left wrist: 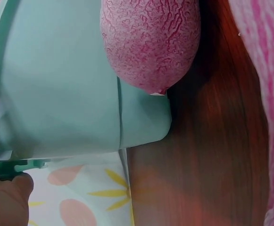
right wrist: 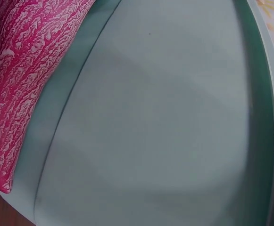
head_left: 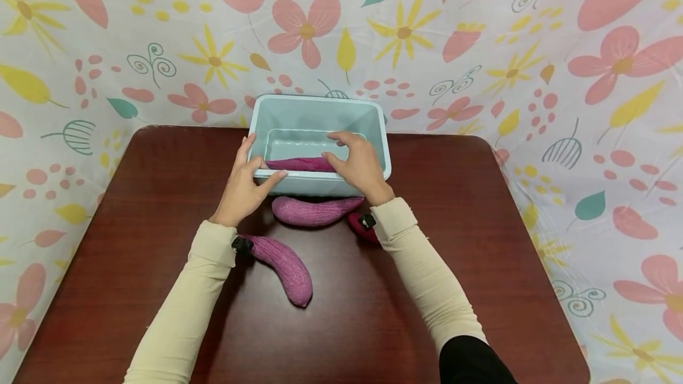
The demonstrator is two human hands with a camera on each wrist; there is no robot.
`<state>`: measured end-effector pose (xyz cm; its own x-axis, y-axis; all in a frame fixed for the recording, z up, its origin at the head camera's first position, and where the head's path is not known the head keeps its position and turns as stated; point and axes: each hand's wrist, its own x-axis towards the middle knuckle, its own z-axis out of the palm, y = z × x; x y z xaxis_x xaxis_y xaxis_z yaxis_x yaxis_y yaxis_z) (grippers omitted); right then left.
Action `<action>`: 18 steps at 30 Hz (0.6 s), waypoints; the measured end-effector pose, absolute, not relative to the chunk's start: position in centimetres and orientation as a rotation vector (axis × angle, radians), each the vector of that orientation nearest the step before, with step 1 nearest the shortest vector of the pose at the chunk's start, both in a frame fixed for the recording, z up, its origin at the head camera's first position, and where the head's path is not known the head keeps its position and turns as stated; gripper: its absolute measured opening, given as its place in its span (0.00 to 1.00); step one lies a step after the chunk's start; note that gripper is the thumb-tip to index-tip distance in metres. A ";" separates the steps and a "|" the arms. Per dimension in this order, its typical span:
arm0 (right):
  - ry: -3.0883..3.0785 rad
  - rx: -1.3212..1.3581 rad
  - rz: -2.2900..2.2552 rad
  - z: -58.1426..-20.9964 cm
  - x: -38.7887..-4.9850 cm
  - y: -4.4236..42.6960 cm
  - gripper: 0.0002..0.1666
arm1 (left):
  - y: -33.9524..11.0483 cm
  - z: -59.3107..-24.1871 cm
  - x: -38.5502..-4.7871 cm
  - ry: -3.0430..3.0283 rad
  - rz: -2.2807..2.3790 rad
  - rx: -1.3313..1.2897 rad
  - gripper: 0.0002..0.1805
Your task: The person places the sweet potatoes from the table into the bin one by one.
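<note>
A light blue plastic bin (head_left: 315, 184) stands at the table's far edge. My left hand (head_left: 241, 191) grips its near left corner, thumb on the front rim and fingers along the left side. The right hand (head_left: 361, 166) reaches over the front rim, fingers and thumb apart, above a purple vegetable (head_left: 299, 164) lying along the bin's near inside wall. Just before the bin lies a curved, wrinkled purple vegetable (head_left: 315, 212), resembling a sweet potato; its blunt tip (left wrist: 151, 47) shows in the left wrist view. A magenta one (right wrist: 28, 89) is partly hidden under the right wrist.
Another curved purple vegetable (head_left: 285, 268) lies nearer on the dark reddish-brown table (head_left: 453, 242), beside the left wrist. A flower-patterned cloth (head_left: 480, 46) hangs behind the bin and down both sides of the table. Small black cameras (head_left: 242, 245) sit on the wrists.
</note>
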<state>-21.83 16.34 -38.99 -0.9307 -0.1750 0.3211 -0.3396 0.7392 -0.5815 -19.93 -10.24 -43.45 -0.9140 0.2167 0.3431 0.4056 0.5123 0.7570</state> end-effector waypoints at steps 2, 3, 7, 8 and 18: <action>-2.673 0.417 0.981 -39.0 -21.9 16.3 0.24 | -10.2 -43.5 -19.9 -2.547 -1.364 -0.527 0.25; -2.657 0.427 0.990 -39.0 -21.9 16.3 0.24 | -10.2 -43.5 -19.8 -2.544 -1.369 -0.525 0.25; -2.581 0.467 1.047 -39.0 -21.9 16.4 0.23 | -10.3 -43.6 -19.7 -2.537 -1.392 -0.522 0.26; -2.565 0.466 1.064 -39.0 -21.7 16.4 0.23 | -10.3 -43.7 -19.6 -2.543 -1.393 -0.523 0.26; -2.413 0.482 1.172 -39.0 -19.2 17.0 0.24 | -10.2 -43.2 -19.8 -2.544 -1.374 -0.536 0.25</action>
<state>-19.22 17.01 -38.99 -0.8546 -0.1258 0.5038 -0.4738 0.5862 -0.6572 -19.78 -10.22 -43.24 -0.9141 0.2186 0.3416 0.4055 0.5021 0.7638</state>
